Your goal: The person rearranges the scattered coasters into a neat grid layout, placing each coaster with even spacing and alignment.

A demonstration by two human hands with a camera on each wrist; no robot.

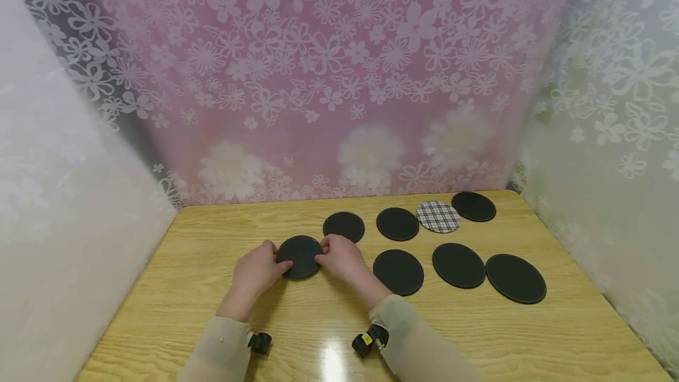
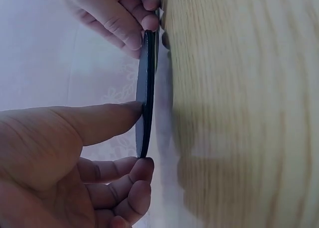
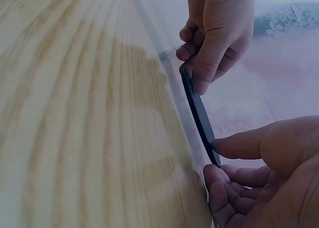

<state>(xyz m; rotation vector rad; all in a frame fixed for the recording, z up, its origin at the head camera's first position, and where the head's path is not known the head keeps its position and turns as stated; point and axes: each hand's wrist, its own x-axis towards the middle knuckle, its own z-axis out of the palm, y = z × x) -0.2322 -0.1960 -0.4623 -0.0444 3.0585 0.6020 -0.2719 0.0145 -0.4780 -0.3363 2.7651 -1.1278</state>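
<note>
A round black coaster (image 1: 300, 258) is held level between my two hands, a little above the wooden table. My left hand (image 1: 256, 272) pinches its left edge, thumb on top and fingertips below. On the opposite edge my right hand (image 1: 343, 259) pinches it in the same way. Seen edge-on in the left wrist view, the coaster (image 2: 145, 96) is thin and its rim looks layered; I cannot tell whether it is more than one. The right wrist view also shows the coaster (image 3: 200, 116) edge-on, gripped at both ends.
Several black coasters lie flat to the right, among them a near one (image 1: 398, 272) and a far one (image 1: 343, 227) behind my right hand. A plaid coaster (image 1: 438, 217) touches its neighbours in the back row. Flowered curtains (image 1: 339, 75) enclose the wooden table (image 1: 212, 229).
</note>
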